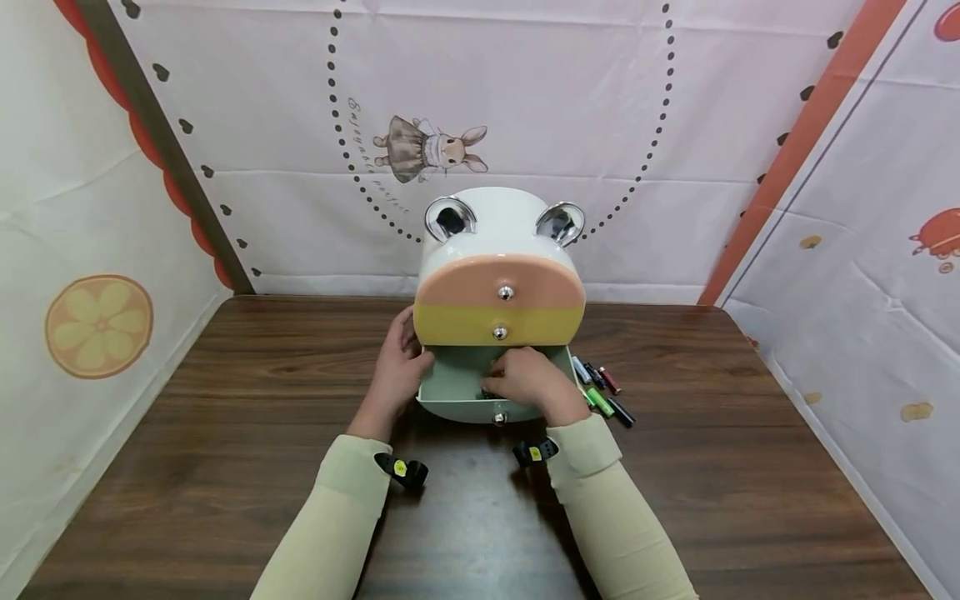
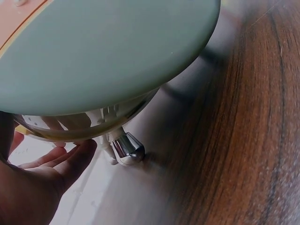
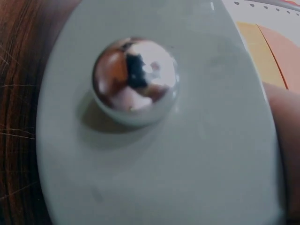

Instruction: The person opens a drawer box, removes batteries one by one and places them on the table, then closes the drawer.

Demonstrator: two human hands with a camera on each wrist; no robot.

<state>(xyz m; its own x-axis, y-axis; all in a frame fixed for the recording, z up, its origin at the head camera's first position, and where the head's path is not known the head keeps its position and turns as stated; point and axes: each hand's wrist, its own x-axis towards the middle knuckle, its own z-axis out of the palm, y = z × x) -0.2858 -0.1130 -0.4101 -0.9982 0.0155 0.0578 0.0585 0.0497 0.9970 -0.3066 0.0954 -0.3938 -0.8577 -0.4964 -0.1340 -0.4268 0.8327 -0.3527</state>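
A small rounded cabinet (image 1: 501, 218) with a white body and silver ears stands at the back of the table. Its green bottom drawer (image 1: 450, 411) is pulled out, and the drawer's silver knob (image 3: 136, 79) fills much of the right wrist view. My left hand (image 1: 397, 367) rests against the cabinet's left side, fingers extended and thumb by the drawer. Inside the drawer is my right hand (image 1: 528, 382), its fingers curled down on a small dark object (image 1: 489, 393). The fingers cover most of that object, so its kind does not show.
Several markers (image 1: 600, 402) lie on the wooden table (image 1: 712, 467) just right of the drawer. Orange and yellow drawers (image 1: 457, 325) above are closed. A printed cloth wall (image 1: 570, 100) rises behind the cabinet. A silver foot (image 2: 129, 149) shows beneath it.
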